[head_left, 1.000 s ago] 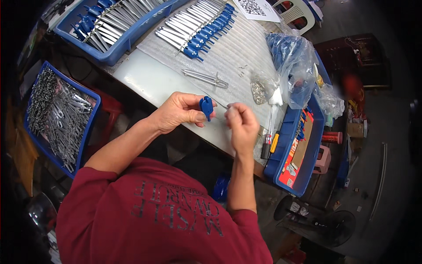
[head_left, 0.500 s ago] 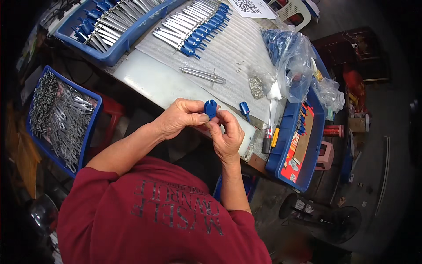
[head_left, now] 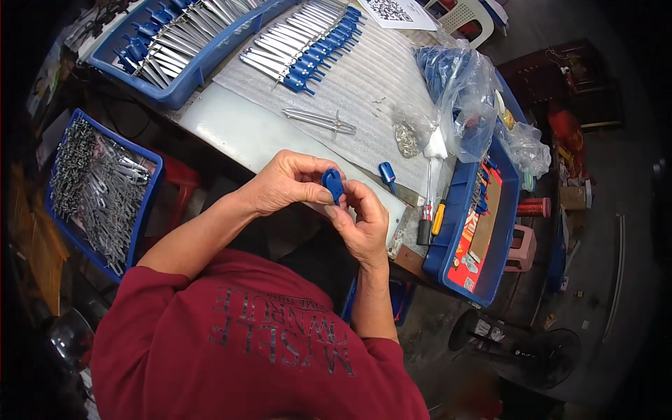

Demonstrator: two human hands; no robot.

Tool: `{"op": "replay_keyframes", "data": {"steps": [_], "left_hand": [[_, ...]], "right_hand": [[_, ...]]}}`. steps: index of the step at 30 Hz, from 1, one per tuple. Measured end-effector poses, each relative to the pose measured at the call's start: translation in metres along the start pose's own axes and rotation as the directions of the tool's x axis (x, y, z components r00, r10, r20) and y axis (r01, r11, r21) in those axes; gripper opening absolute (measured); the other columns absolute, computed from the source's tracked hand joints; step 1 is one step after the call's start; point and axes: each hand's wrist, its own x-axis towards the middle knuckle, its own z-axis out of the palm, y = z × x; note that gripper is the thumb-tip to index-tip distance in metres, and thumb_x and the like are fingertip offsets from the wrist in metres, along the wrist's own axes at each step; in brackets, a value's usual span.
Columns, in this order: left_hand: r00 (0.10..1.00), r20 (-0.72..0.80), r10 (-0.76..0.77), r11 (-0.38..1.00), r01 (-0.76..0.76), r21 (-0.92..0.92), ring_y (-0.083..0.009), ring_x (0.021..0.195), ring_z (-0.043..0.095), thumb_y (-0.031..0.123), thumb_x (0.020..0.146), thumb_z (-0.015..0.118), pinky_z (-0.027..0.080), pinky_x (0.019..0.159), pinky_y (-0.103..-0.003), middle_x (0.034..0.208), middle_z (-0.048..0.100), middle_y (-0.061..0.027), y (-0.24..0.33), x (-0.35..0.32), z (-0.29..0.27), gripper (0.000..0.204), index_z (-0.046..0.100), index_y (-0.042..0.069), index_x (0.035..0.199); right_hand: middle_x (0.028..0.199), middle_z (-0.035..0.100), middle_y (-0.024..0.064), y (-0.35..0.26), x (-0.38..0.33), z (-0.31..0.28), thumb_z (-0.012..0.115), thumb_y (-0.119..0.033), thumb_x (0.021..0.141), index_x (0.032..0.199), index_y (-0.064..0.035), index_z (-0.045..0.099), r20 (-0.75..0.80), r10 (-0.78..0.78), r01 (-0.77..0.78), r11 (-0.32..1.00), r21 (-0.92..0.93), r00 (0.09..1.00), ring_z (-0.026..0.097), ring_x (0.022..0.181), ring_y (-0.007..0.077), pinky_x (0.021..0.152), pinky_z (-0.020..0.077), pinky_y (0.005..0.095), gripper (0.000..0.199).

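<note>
Between both hands, just over the near edge of the table, is a small blue plastic part point(head_left: 332, 183) with a rounded outline. My left hand point(head_left: 297, 185) pinches it between thumb and fingers from the left. From the right, the thumb and curled fingers of my right hand point(head_left: 362, 220) close on its lower end. A similar blue plastic piece point(head_left: 387, 175) lies on the table right of my hands. Beyond them rests a slim metal bracket point(head_left: 320, 120) with a cross pin. Farther back, several metal arms with blue ends point(head_left: 308, 52) lie in a row.
A blue bin point(head_left: 183, 87) of similar assemblies stands far left, and a blue crate point(head_left: 143, 248) of metal parts is lower left. On the right are a screwdriver point(head_left: 439, 218), a blue tray point(head_left: 448, 262), a plastic bag point(head_left: 469, 105) and a small bag of metal bits point(head_left: 406, 140).
The blue part has turned in my fingers, its notched end no longer facing up. Both hands stay in nearly the same place and keep their grip.
</note>
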Motion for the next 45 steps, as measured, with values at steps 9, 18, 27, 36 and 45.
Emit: {"op": "replay_keyframes", "data": {"steps": [9,18,27,36,45], "left_hand": [[0.997,-0.061,-0.039,0.987,0.048,0.155,-0.011,0.082,0.058,0.006,0.077,0.063,0.048,0.073,-0.025,0.089,0.062,-0.0066,0.012,0.007,-0.003,0.028,0.058,-0.005,0.103],[0.903,0.173,0.392,-0.19,-0.105,0.976,-0.0273,0.085,0.051,0.011,0.067,0.066,0.043,0.069,-0.035,0.085,0.054,-0.0076,0.017,0.06,-0.043,0.025,0.055,0.005,0.089],[0.957,0.069,0.283,-0.223,-0.004,0.975,-0.0253,0.088,0.049,0.017,0.071,0.064,0.039,0.073,-0.037,0.085,0.053,-0.0069,0.005,0.076,-0.049,0.019,0.054,0.007,0.084],[0.93,0.149,0.336,-0.204,-0.083,0.975,-0.028,0.08,0.051,0.012,0.071,0.063,0.04,0.069,-0.038,0.082,0.052,-0.0099,0.006,0.074,-0.048,0.019,0.052,0.004,0.085],[0.876,0.258,0.407,-0.08,-0.247,0.966,-0.032,0.073,0.054,0.005,0.068,0.063,0.044,0.064,-0.04,0.08,0.052,-0.0144,0.024,0.033,-0.009,0.028,0.048,0.001,0.092]], "right_hand": [[0.081,0.056,0.0009,0.007,-0.008,0.002,0.067,-0.004,0.076,0.1,0.0035,0.053,-0.138,0.133,-0.113,0.983,0.144,0.981,0.051,0.067,0.0054,0.061,0.0422,0.0164,0.029],[0.078,0.056,0.0003,0.014,-0.014,-0.009,0.067,-0.003,0.076,0.099,0.0029,0.054,-0.227,0.179,-0.133,0.97,0.204,0.957,0.05,0.066,0.0036,0.06,0.041,0.0153,0.027],[0.079,0.057,0.0008,0.02,-0.018,-0.01,0.068,-0.004,0.075,0.1,0.0028,0.054,-0.228,0.214,-0.165,0.962,0.216,0.95,0.051,0.068,0.0043,0.063,0.042,0.0157,0.029],[0.075,0.058,0.0027,0.025,-0.021,-0.016,0.067,-0.004,0.075,0.097,0.0046,0.054,-0.254,0.216,-0.17,0.967,0.191,0.943,0.05,0.065,0.0056,0.061,0.0431,0.0186,0.027],[0.085,0.056,0.0005,0.026,-0.027,-0.031,0.067,-0.004,0.075,0.1,0.0021,0.054,-0.283,0.159,-0.14,0.986,0.085,0.946,0.049,0.069,0.0041,0.063,0.04,0.0163,0.029]]}}
